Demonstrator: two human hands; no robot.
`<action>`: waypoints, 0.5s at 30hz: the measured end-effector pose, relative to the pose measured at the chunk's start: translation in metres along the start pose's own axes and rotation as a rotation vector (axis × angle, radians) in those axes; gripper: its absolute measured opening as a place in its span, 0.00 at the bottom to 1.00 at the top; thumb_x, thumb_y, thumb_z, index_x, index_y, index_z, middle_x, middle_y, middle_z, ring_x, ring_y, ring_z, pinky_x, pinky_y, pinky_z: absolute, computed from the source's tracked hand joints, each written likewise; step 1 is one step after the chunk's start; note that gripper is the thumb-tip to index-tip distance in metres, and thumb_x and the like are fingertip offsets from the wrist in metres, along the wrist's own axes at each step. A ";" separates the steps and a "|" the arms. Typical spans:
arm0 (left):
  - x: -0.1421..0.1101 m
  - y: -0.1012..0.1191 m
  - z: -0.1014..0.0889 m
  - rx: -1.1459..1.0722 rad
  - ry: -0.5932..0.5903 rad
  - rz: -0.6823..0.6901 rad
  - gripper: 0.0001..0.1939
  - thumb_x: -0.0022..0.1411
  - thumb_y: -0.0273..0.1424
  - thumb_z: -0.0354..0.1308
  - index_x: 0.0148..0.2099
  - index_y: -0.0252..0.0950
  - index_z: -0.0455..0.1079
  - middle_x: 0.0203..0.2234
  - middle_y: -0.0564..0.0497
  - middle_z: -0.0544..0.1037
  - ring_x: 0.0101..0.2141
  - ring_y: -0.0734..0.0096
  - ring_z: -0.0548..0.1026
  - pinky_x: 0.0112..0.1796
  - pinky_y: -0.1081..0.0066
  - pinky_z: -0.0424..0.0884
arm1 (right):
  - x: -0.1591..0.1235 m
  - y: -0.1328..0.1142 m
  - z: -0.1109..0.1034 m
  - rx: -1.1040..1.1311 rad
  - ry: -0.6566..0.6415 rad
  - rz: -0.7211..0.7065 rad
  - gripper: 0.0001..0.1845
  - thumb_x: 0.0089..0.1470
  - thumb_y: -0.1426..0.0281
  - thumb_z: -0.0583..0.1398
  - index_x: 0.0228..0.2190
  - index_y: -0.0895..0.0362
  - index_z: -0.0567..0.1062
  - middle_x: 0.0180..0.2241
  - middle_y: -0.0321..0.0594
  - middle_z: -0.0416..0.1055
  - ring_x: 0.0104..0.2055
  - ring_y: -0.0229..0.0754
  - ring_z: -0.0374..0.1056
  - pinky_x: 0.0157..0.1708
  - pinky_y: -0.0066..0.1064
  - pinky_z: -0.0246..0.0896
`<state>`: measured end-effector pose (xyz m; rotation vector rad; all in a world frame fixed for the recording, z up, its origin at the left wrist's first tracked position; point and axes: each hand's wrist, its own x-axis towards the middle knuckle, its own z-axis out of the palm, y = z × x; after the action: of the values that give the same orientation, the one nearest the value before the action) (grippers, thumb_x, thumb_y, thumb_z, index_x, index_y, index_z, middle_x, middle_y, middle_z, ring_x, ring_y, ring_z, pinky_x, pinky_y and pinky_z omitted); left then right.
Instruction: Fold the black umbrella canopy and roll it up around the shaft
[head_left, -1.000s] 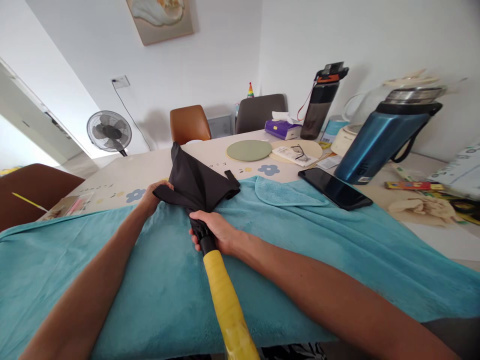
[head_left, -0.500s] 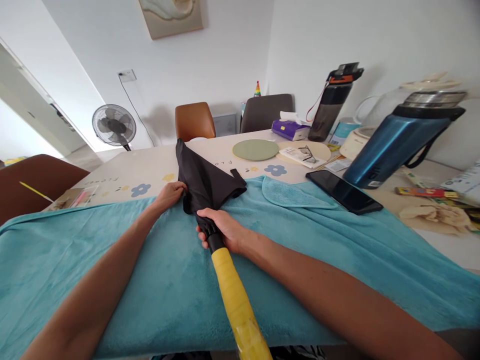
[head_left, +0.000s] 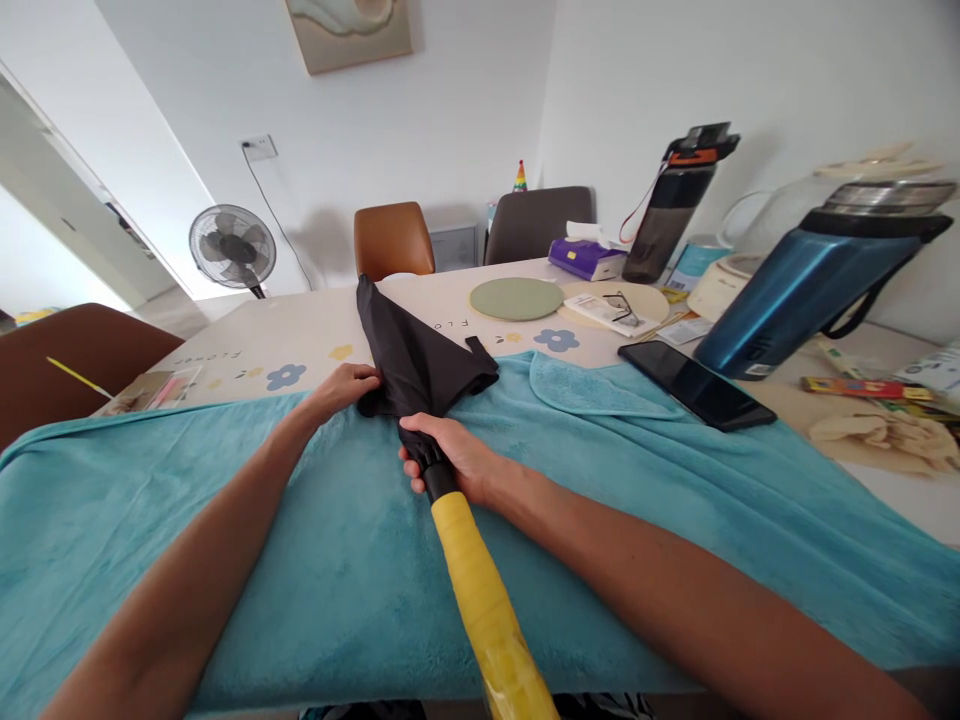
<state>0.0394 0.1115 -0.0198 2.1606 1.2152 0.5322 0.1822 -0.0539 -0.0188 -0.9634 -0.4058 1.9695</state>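
Head cam looks fwd/down (fairly close) across table.

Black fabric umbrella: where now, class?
In the head view, the black fabric umbrella is central, mostly over the teal plush blanket, held in the right hand, left hand at its left side.

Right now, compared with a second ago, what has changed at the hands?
The left hand has moved rightward, toward the middle of the umbrella, and the black flap that stuck out to the left is drawn in. Nothing is visibly let go. The right hand still grips just above the yellow handle; the phone lies where it was.
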 end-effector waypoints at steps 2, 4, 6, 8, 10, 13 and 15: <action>0.002 0.000 0.001 0.072 -0.072 0.086 0.13 0.48 0.35 0.51 0.32 0.37 0.75 0.31 0.54 0.78 0.35 0.66 0.72 0.38 0.72 0.67 | -0.001 -0.001 0.000 -0.002 0.006 -0.003 0.10 0.53 0.67 0.54 0.24 0.60 0.64 0.18 0.34 0.63 0.16 0.32 0.59 0.12 0.24 0.57; 0.004 -0.001 0.004 0.147 -0.130 0.186 0.14 0.50 0.34 0.49 0.33 0.37 0.75 0.34 0.53 0.78 0.37 0.66 0.73 0.41 0.71 0.67 | -0.002 -0.003 0.000 -0.001 0.009 -0.004 0.10 0.53 0.67 0.55 0.24 0.60 0.64 0.18 0.34 0.63 0.16 0.32 0.59 0.11 0.24 0.57; 0.007 -0.004 0.007 0.217 -0.142 0.275 0.15 0.52 0.34 0.47 0.33 0.37 0.75 0.36 0.51 0.78 0.40 0.65 0.73 0.44 0.71 0.66 | -0.004 -0.005 0.000 0.002 0.009 -0.010 0.11 0.53 0.67 0.55 0.23 0.60 0.64 0.18 0.35 0.63 0.16 0.32 0.59 0.11 0.24 0.57; 0.008 -0.007 0.012 0.302 -0.097 0.332 0.17 0.55 0.35 0.46 0.34 0.37 0.75 0.38 0.49 0.78 0.44 0.62 0.71 0.47 0.68 0.64 | -0.006 -0.008 0.000 0.007 0.007 -0.022 0.11 0.53 0.67 0.55 0.23 0.60 0.64 0.19 0.35 0.63 0.16 0.31 0.59 0.11 0.23 0.57; 0.009 -0.010 0.016 0.385 -0.046 0.355 0.18 0.57 0.35 0.44 0.38 0.37 0.74 0.41 0.48 0.76 0.48 0.61 0.69 0.51 0.65 0.62 | -0.008 -0.011 0.001 0.012 0.001 -0.034 0.11 0.53 0.67 0.55 0.23 0.60 0.64 0.19 0.35 0.63 0.16 0.31 0.58 0.11 0.23 0.58; 0.007 -0.010 0.021 0.478 -0.031 0.326 0.18 0.57 0.34 0.45 0.45 0.39 0.71 0.48 0.49 0.73 0.52 0.63 0.65 0.52 0.64 0.61 | -0.011 -0.013 0.003 0.020 -0.002 -0.045 0.11 0.53 0.67 0.55 0.23 0.61 0.64 0.19 0.34 0.63 0.16 0.31 0.58 0.11 0.23 0.58; 0.005 -0.008 0.022 0.523 -0.028 0.297 0.18 0.56 0.32 0.45 0.47 0.39 0.69 0.50 0.49 0.71 0.53 0.63 0.65 0.52 0.64 0.60 | -0.013 -0.013 0.005 0.023 0.001 -0.042 0.10 0.53 0.68 0.55 0.24 0.61 0.64 0.19 0.34 0.62 0.15 0.31 0.58 0.11 0.23 0.58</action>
<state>0.0502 0.1125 -0.0410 2.8073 1.1113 0.3221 0.1902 -0.0567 -0.0018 -0.9340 -0.3984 1.9321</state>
